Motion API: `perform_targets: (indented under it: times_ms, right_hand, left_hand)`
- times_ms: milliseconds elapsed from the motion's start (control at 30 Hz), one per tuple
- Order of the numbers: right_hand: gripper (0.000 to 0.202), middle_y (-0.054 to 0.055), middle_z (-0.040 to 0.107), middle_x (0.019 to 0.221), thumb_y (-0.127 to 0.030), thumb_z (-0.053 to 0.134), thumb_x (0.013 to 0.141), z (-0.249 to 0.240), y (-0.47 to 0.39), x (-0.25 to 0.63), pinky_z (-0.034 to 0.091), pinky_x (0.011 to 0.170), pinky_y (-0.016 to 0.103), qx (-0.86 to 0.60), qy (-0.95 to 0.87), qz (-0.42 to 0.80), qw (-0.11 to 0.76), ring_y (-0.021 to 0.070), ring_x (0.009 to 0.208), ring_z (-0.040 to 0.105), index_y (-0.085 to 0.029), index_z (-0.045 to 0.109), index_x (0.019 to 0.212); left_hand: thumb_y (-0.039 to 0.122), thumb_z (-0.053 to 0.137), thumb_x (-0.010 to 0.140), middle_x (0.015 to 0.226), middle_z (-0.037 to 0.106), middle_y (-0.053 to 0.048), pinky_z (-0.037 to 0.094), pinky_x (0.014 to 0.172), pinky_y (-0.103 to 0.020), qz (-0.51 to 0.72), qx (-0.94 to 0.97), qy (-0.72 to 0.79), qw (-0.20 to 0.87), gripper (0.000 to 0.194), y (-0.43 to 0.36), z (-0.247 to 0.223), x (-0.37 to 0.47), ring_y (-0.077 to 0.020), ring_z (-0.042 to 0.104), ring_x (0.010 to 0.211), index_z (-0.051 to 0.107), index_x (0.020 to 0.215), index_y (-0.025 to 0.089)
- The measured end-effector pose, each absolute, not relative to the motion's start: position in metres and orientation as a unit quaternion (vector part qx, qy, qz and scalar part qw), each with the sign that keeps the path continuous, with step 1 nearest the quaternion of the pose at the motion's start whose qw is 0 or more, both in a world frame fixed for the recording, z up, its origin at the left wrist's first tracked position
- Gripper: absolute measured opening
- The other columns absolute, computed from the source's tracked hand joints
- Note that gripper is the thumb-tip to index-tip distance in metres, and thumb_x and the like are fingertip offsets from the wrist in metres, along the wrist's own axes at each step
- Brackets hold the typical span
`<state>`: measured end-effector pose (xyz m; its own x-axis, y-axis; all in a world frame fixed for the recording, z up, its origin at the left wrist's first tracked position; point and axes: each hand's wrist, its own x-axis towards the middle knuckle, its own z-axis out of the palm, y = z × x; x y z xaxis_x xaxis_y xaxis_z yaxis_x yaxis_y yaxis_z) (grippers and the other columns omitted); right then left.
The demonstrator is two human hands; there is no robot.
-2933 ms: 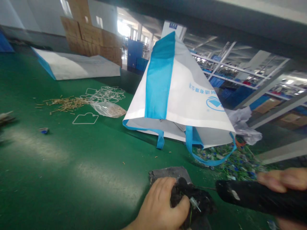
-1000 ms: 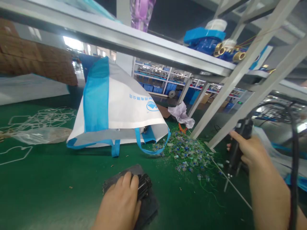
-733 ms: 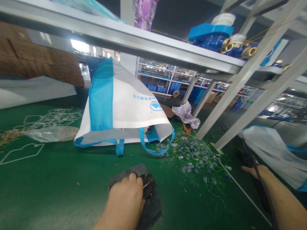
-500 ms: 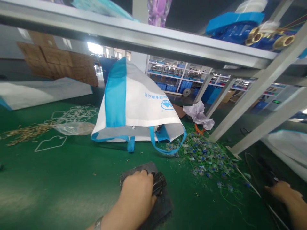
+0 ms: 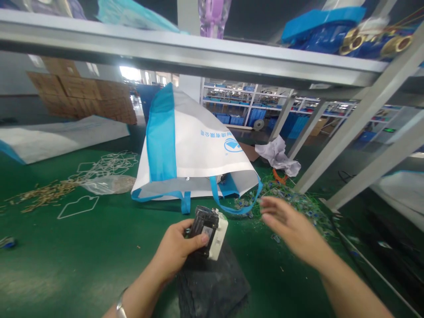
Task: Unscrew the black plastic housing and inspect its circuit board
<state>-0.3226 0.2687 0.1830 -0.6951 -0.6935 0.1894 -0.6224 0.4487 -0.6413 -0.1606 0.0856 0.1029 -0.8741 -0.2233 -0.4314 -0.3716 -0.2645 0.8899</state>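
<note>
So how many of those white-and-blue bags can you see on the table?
3: one bag standing open behind the hands, one flat bag far left, one partly cut off bag at the right edge. Others may be hidden.

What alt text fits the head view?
The left hand holds a small black-and-white component above a dark pad on a green table; the right hand hovers open beside it, before a blue-and-white bag.

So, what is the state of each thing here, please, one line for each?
Left hand: closed around the black and white part, lifted above the dark pad.
Right hand: open, fingers spread, holds nothing.
Bag: lying on its side, mouth open, handles loose.
Plastic pouch: lying flat.
White paper: crumpled.
Small parts: scattered in a pile.
</note>
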Motion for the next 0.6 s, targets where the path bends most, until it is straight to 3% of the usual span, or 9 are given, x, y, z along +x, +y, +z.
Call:
perform_targets:
  times_ms: [33, 100, 167, 300, 600]
  right_hand:
    - [0.056, 0.009, 0.045, 0.115, -0.047, 0.047, 0.077, 0.169, 0.255, -0.303, 0.044, 0.084, 0.028, -0.414, 0.845, -0.312, 0.129, 0.0122, 0.099, 0.049, -0.012, 0.039, 0.12]
    - [0.074, 0.007, 0.029, 0.13, -0.052, 0.049, 0.074, 0.143, 0.233, -0.277, 0.038, 0.092, 0.026, -0.418, 0.813, -0.312, 0.258, 0.0127, 0.114, 0.036, -0.014, 0.021, 0.132]
    - [0.082, 0.007, 0.031, 0.128, -0.051, 0.055, 0.07, 0.123, 0.22, -0.267, 0.031, 0.098, 0.027, -0.415, 0.799, -0.321, 0.296, 0.0139, 0.113, 0.037, -0.013, 0.017, 0.133]
    - [0.088, 0.012, 0.036, 0.122, -0.045, 0.062, 0.066, 0.1, 0.209, -0.273, 0.035, 0.092, 0.028, -0.381, 0.716, -0.438, 0.388, 0.0164, 0.105, 0.044, -0.011, 0.012, 0.13]
    - [0.068, 0.011, 0.048, 0.101, -0.026, 0.067, 0.058, 0.091, 0.209, -0.276, 0.04, 0.076, 0.023, -0.365, 0.679, -0.5, 0.393, 0.0138, 0.088, 0.048, -0.007, 0.031, 0.111]
  left_hand:
    - [0.056, 0.053, 0.048, 0.108, 0.045, -0.001, 0.039, 0.07, 0.001, 0.768, -0.241, 0.591, 0.05, 0.076, 0.087, 0.098, -0.161, 0.0091, 0.043, 0.076, 0.039, 0.112, 0.016]
    - [0.057, 0.053, 0.047, 0.107, 0.045, -0.001, 0.04, 0.072, 0.0, 0.775, -0.229, 0.587, 0.049, 0.078, 0.089, 0.086, -0.161, 0.0082, 0.044, 0.079, 0.038, 0.113, 0.017]
    - [0.057, 0.053, 0.046, 0.107, 0.045, 0.0, 0.04, 0.074, 0.001, 0.77, -0.222, 0.596, 0.039, 0.078, 0.089, 0.074, -0.159, 0.0079, 0.044, 0.082, 0.038, 0.112, 0.018]
    - [0.056, 0.053, 0.047, 0.106, 0.045, 0.001, 0.039, 0.076, 0.004, 0.775, -0.208, 0.595, 0.039, 0.078, 0.087, 0.06, -0.157, 0.0088, 0.044, 0.085, 0.036, 0.113, 0.018]
    - [0.049, 0.058, 0.045, 0.107, 0.045, 0.0, 0.039, 0.075, 0.004, 0.786, -0.201, 0.581, 0.068, 0.077, 0.084, 0.054, -0.163, 0.0091, 0.044, 0.084, 0.038, 0.113, 0.017]
